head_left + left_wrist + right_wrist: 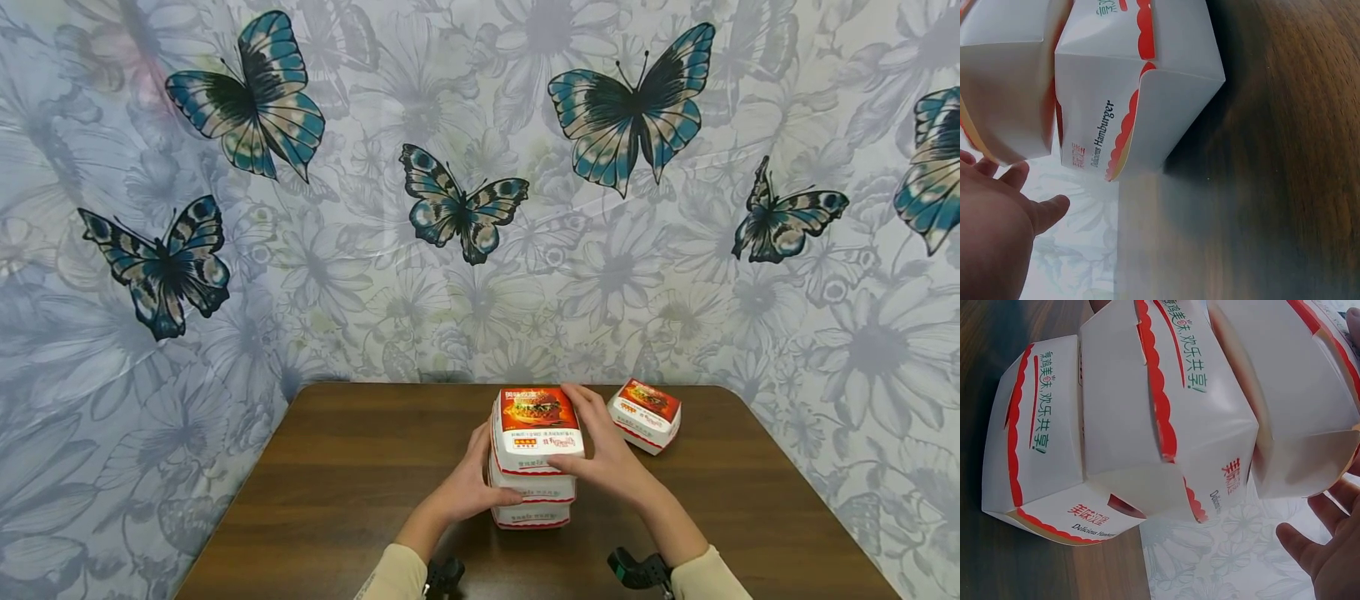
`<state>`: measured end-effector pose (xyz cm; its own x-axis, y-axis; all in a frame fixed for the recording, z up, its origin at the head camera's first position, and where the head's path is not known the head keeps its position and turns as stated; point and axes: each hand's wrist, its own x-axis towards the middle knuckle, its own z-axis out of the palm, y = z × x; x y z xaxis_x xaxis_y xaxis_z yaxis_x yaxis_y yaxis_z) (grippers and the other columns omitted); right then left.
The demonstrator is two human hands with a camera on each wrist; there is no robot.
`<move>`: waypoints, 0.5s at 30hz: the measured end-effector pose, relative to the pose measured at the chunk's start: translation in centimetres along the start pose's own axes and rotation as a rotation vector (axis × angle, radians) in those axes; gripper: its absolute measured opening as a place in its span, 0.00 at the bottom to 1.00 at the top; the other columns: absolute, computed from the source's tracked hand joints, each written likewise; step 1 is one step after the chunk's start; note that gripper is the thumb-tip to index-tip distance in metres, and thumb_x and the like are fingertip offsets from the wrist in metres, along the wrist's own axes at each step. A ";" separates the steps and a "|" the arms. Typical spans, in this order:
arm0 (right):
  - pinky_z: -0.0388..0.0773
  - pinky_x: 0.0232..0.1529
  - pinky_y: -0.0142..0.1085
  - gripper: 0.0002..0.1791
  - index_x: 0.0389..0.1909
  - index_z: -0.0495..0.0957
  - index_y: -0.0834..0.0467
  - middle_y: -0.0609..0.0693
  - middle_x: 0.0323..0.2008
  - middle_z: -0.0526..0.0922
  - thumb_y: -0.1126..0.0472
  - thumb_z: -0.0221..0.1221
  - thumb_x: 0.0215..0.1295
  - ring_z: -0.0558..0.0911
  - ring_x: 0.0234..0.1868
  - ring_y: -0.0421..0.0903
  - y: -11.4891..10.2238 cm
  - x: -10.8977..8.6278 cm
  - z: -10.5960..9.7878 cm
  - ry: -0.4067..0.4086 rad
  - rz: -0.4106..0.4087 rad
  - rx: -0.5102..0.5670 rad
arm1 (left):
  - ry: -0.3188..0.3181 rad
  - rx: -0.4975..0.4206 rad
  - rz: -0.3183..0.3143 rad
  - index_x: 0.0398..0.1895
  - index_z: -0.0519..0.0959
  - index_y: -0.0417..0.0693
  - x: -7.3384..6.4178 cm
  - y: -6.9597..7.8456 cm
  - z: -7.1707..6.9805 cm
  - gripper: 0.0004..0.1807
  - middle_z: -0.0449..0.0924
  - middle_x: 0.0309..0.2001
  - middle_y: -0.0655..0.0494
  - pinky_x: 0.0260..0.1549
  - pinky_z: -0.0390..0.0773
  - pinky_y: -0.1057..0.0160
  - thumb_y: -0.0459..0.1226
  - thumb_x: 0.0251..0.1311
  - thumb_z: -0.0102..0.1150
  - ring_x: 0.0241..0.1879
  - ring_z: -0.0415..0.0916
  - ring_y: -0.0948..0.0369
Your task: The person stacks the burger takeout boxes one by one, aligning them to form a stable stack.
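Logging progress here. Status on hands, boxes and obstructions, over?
Left hand at left side of three-box stack. Right hand grips top box. Fourth box apart, to the right; nothing seen blocking.

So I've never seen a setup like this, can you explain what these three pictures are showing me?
Sure. There's no machine doing the work, just a person's two bare hands. The wide picture comes from a camera worn on the head, looking forward and down. The other two come from a camera on each wrist, so they're close up and turned sideways.

On the brown wooden table stands a stack of three hamburger boxes, with a fourth box apart, further back on the right. The right hand holds the top box, thumb at its front. The left hand grips the stack's left side, its thumb at the front, below the top box.
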<state>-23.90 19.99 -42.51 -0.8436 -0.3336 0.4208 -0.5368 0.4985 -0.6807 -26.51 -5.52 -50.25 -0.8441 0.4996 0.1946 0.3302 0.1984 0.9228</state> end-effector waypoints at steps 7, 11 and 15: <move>0.60 0.62 0.70 0.54 0.79 0.52 0.46 0.57 0.74 0.54 0.51 0.72 0.54 0.58 0.72 0.61 0.1 0.0 -0.1 -0.006 0.016 -0.001 | 0.020 0.027 -0.045 0.81 0.35 0.66 -0.4 0.6 -0.6 0.71 0.35 0.81 0.51 0.70 0.53 0.33 0.51 0.42 0.80 0.78 0.42 0.44; 0.59 0.63 0.70 0.53 0.79 0.53 0.46 0.57 0.74 0.54 0.51 0.71 0.54 0.58 0.72 0.61 0.0 0.1 -0.1 -0.004 0.025 0.004 | 0.037 0.023 0.008 0.82 0.34 0.63 -0.2 1.1 -1.1 0.72 0.33 0.82 0.52 0.71 0.50 0.33 0.59 0.42 0.78 0.79 0.38 0.46; 0.59 0.63 0.70 0.52 0.79 0.53 0.47 0.58 0.75 0.54 0.51 0.70 0.55 0.58 0.73 0.61 0.0 0.2 0.0 -0.004 0.029 0.015 | 0.038 -0.006 0.085 0.82 0.33 0.63 0.2 1.8 -1.5 0.72 0.33 0.82 0.56 0.71 0.47 0.33 0.67 0.42 0.73 0.80 0.35 0.49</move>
<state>-24.05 19.92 -42.40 -0.8587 -0.3228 0.3982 -0.5117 0.4959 -0.7015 -26.68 -6.33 -48.05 -0.8287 0.4817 0.2851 0.3991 0.1514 0.9043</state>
